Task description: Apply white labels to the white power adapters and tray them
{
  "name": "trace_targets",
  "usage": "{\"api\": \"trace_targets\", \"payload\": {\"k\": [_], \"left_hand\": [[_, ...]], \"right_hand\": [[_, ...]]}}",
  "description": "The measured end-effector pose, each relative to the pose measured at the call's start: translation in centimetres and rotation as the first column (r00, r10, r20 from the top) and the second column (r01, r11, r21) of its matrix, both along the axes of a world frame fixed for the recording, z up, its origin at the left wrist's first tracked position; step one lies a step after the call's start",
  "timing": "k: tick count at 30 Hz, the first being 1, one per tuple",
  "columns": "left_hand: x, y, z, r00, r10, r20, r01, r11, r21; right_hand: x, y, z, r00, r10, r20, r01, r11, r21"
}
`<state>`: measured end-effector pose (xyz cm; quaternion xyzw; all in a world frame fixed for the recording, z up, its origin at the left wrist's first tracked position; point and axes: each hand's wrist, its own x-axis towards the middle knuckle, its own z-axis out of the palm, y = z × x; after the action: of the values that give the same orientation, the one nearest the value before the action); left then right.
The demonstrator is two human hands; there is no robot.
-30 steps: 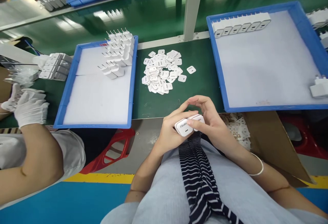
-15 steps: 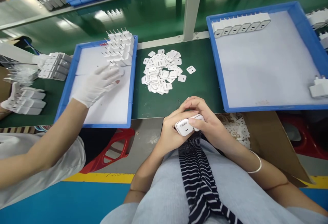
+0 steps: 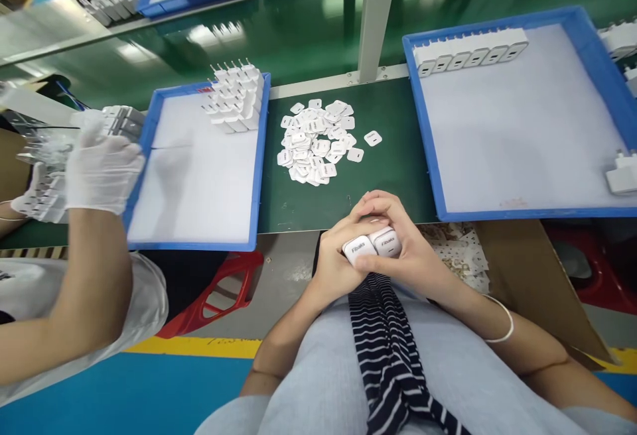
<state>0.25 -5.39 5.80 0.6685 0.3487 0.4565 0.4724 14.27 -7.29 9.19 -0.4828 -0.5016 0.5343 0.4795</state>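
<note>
Close to my body, both hands are wrapped around two white charger heads held side by side. The left charger (image 3: 359, 247) and the right charger (image 3: 387, 242) show their white end faces printed "Fibaks". My left hand (image 3: 336, 256) closes around them from the left. From the right, my right hand (image 3: 409, 243) curls over them, its thumb lying across the lower part of the left charger's face. The fingers hide the bodies and any prongs. On the green bench beyond my hands lies a pile of white face plates (image 3: 311, 143), with one plate (image 3: 372, 138) off to its right.
A blue-rimmed tray (image 3: 438, 183) at right holds a row of chargers (image 3: 472, 54) and a single charger (image 3: 623, 173). Another blue tray (image 3: 259, 189) at left carries upright chargers (image 3: 237, 100). A co-worker's gloved hand (image 3: 102, 166) is left of it. A metal post (image 3: 377, 24) rises behind.
My right thumb has shifted left and down, so the right charger's printed face now shows more. The co-worker's gloved hand has moved left, away from the chargers in the left tray.
</note>
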Motion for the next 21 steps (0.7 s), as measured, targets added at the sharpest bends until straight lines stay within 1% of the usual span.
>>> {"api": "trace_targets", "payload": {"k": [4, 5, 6, 8, 10, 11, 12, 13, 14, 15, 16, 17, 18, 19, 20, 21], "left_hand": [[0.2, 0.1, -0.5, 0.998, 0.042, -0.053, -0.037, 0.995, 0.091], [0.2, 0.1, -0.7, 0.997, 0.050, -0.060, -0.044, 0.993, 0.107], [0.1, 0.2, -0.8, 0.996, 0.049, -0.071, -0.040, 0.992, 0.123], [-0.7, 0.5, -0.7, 0.992, 0.026, -0.124, -0.009, 0.991, 0.132], [-2.4, 1.1, 0.3, 0.977, 0.016, -0.215, 0.008, 0.994, 0.108], [-3.6, 1.6, 1.2, 0.958, 0.034, -0.284, -0.007, 0.995, 0.095], [-5.0, 2.1, 2.3, 0.925, 0.079, -0.373, -0.046, 0.994, 0.096], [-6.6, 2.7, 3.6, 0.860, 0.136, -0.491, -0.092, 0.989, 0.114], [-8.1, 3.4, 4.9, 0.748, 0.214, -0.628, -0.152, 0.977, 0.151], [-9.6, 4.1, 6.2, 0.569, 0.262, -0.779, -0.191, 0.964, 0.185], [-11.0, 4.9, 7.3, 0.326, 0.275, -0.905, -0.213, 0.954, 0.213], [-12.1, 5.7, 8.1, 0.076, 0.249, -0.966, -0.231, 0.947, 0.226], [-12.9, 6.6, 8.6, -0.107, 0.184, -0.977, -0.252, 0.945, 0.206], [-13.4, 7.6, 8.6, -0.156, 0.164, -0.974, -0.260, 0.945, 0.201], [-13.7, 8.6, 8.4, -0.159, 0.150, -0.976, -0.254, 0.949, 0.187], [-13.6, 9.6, 7.8, -0.130, 0.148, -0.980, -0.244, 0.953, 0.176]], "right_hand": [[-0.6, 0.4, -1.3, 0.991, -0.130, -0.033, 0.129, 0.992, -0.006], [-0.7, 0.5, -1.7, 0.989, -0.141, -0.031, 0.141, 0.990, -0.005], [-0.8, 0.5, -2.0, 0.991, -0.127, -0.045, 0.126, 0.992, -0.009], [-0.8, 0.7, -2.6, 0.992, -0.059, -0.110, 0.056, 0.998, -0.029], [-0.5, 0.8, -2.8, 0.988, -0.016, -0.156, 0.007, 0.998, -0.060], [-0.3, 0.9, -2.9, 0.988, -0.019, -0.153, 0.007, 0.997, -0.080], [0.0, 0.9, -2.9, 0.991, -0.038, -0.132, 0.025, 0.995, -0.101], [0.3, 0.9, -2.9, 0.992, -0.069, -0.102, 0.057, 0.991, -0.118], [0.7, 0.9, -2.9, 0.992, -0.097, -0.081, 0.086, 0.988, -0.130], [1.1, 0.9, -2.9, 0.991, -0.115, -0.075, 0.103, 0.985, -0.140], [1.4, 0.9, -3.0, 0.989, -0.121, -0.079, 0.109, 0.983, -0.148], [1.7, 0.8, -3.0, 0.989, -0.119, -0.089, 0.104, 0.983, -0.153], [1.9, 0.7, -3.1, 0.989, -0.114, -0.099, 0.097, 0.983, -0.156], [2.1, 0.6, -3.1, 0.988, -0.111, -0.108, 0.094, 0.983, -0.158], [2.2, 0.6, -3.2, 0.987, -0.111, -0.115, 0.092, 0.983, -0.161], [2.3, 0.6, -3.2, 0.986, -0.116, -0.124, 0.095, 0.982, -0.162]]}}
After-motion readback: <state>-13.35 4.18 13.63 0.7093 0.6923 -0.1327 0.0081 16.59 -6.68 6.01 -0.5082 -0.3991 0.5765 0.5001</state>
